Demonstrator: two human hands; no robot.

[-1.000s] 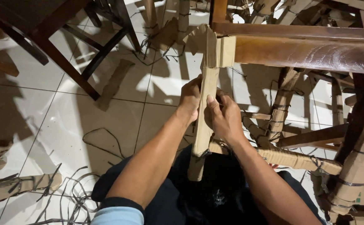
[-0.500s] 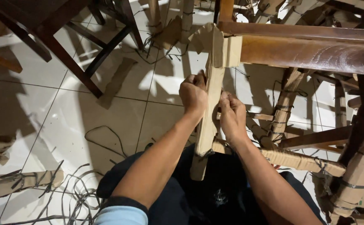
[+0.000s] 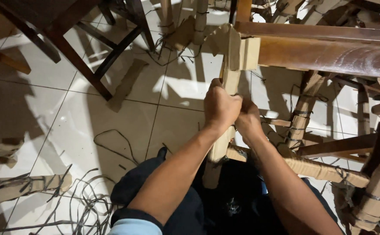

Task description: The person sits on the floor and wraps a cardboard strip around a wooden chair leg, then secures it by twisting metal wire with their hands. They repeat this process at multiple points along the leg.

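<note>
A chair leg wrapped in brown cardboard (image 3: 231, 56) stands upright in front of me, joined at its top to a glossy brown wooden rail (image 3: 325, 54). My left hand (image 3: 219, 106) is closed around the wrapped leg at mid height. Just to its right, my right hand (image 3: 247, 119) grips the same leg, partly hidden behind the left one. Both forearms reach up from my lap. The lower end of the leg (image 3: 211, 172) shows below my hands, against my dark clothing.
A dark wooden chair (image 3: 74, 41) stands at the upper left on the white tiled floor (image 3: 111, 117). Several more cardboard-wrapped legs and rungs (image 3: 325, 167) crowd the right side. Loose black strapping (image 3: 81, 204) and a wrapped piece (image 3: 20, 187) lie at the lower left.
Both hands have slid up the wrapped leg and closed in together. The left hand now covers part of the right. The view has shifted slightly.
</note>
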